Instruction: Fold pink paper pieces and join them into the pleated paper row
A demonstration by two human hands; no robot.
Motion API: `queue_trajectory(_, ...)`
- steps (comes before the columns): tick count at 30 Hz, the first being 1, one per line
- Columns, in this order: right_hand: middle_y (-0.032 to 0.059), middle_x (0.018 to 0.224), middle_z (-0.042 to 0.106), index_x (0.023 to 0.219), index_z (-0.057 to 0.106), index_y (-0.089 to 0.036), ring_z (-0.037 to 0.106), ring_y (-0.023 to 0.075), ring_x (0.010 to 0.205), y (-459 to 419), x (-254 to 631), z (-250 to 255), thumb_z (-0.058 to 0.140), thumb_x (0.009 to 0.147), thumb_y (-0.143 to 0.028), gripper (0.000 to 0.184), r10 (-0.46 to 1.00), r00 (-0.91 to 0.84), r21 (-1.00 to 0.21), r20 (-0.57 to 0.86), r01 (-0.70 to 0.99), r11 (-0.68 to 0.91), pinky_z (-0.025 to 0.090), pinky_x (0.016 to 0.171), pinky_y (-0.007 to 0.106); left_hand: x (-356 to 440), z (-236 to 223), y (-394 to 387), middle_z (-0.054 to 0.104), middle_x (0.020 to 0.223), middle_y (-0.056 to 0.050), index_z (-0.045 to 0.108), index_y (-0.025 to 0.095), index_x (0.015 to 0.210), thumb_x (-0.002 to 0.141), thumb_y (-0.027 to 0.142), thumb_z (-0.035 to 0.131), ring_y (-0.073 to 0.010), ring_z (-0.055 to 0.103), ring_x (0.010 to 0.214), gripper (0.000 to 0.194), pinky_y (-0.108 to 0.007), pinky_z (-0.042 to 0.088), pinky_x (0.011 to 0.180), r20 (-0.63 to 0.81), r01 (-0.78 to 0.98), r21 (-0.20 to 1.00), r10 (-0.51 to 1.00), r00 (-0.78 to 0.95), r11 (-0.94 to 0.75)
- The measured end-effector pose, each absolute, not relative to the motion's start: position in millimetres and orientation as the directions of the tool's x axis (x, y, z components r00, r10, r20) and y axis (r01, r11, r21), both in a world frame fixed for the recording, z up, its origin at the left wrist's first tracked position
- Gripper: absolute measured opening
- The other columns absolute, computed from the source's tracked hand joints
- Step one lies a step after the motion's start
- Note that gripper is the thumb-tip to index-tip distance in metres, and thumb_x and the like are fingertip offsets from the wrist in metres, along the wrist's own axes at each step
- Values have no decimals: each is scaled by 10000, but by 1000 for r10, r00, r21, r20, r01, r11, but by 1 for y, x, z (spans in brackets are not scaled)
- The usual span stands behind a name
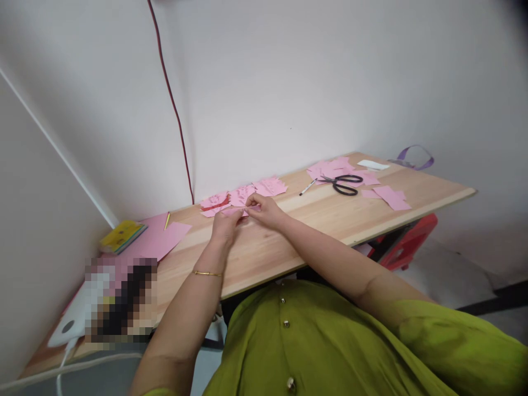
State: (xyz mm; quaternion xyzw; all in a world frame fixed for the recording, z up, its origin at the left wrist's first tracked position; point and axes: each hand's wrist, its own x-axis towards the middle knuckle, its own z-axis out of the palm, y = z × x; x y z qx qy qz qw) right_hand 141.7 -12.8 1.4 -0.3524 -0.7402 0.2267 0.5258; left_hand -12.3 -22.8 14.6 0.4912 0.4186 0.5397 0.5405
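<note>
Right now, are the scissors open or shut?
Shut: the scissors lie flat on pink paper, both black handle loops side by side, blades together.

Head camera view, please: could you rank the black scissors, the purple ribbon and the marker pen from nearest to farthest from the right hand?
From the right hand:
1. Marker pen, just to its right on the table.
2. Black scissors, further right, lying on pink paper.
3. Purple ribbon, at the table's far right end by the wall.

Olive-green buttoned shirt (313,341), gold bangle (207,273)
</note>
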Motion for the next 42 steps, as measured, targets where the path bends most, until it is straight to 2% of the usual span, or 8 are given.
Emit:
queue_trajectory(5,21,802,652,799,604,-170,571,154,782,-12,142,2,569,766,-260,102,788,-225,-747,574,250,616,429,742,286,-11,18,-25,677,717,-65,681,172,663,703,94,680,-155,625,664,88,-244,506,665,74,-157,986,996,59,-64)
queue_trajectory(12,9,766,621,759,595,-165,547,142,748,-10,142,1,583,738,-265,102,824,-221,-803,522,200,562,424,706,271,-14,10,-20,653,668,-43,680,170,666,709,159,686,-143,593,621,45,-242,486,647,131,-41,991,990,60,-129)
queue_trajectory(20,5,758,611,736,587,-163,539,141,746,-10,143,3,632,708,-306,153,859,-244,-861,450,137,490,430,711,278,-16,9,-19,633,609,-36,651,158,615,694,206,707,-137,579,581,108,-243,475,618,164,29,986,985,60,-166)
queue_trajectory(24,2,757,607,742,594,-161,535,138,744,-10,144,4,644,706,-319,170,877,-241,-885,416,113,451,427,718,278,-16,10,-20,655,649,-42,676,146,672,655,228,753,-138,602,594,114,-261,505,640,123,-70,991,988,88,-117)
queue_trajectory(27,-11,728,592,747,590,-158,524,127,708,-8,144,2,652,693,-310,172,892,-219,-908,395,56,415,418,704,272,-16,11,-20,689,719,-54,689,118,759,592,244,807,-148,629,653,240,-292,530,699,88,-154,986,984,153,-64)
queue_trajectory(30,-20,715,577,748,584,-157,506,115,683,-7,144,1,659,681,-299,174,900,-211,-920,382,6,392,404,681,261,-16,9,-18,685,696,-48,671,108,740,553,219,820,-142,628,641,263,-304,538,717,73,-166,985,989,131,-51)
queue_trajectory(35,-28,689,555,746,585,-159,467,103,639,-11,143,2,668,682,-312,185,902,-245,-929,356,9,369,379,632,250,-14,7,-17,655,636,-27,643,118,677,563,208,796,-130,601,570,211,-285,528,633,62,-177,983,998,34,-55)
queue_trajectory(42,-28,696,543,766,588,-156,454,102,649,-11,146,3,651,696,-348,213,918,-232,-946,321,-28,324,358,626,241,-14,9,-18,644,608,-28,641,113,656,558,209,788,-134,600,553,201,-282,516,618,49,-159,986,999,22,-45)
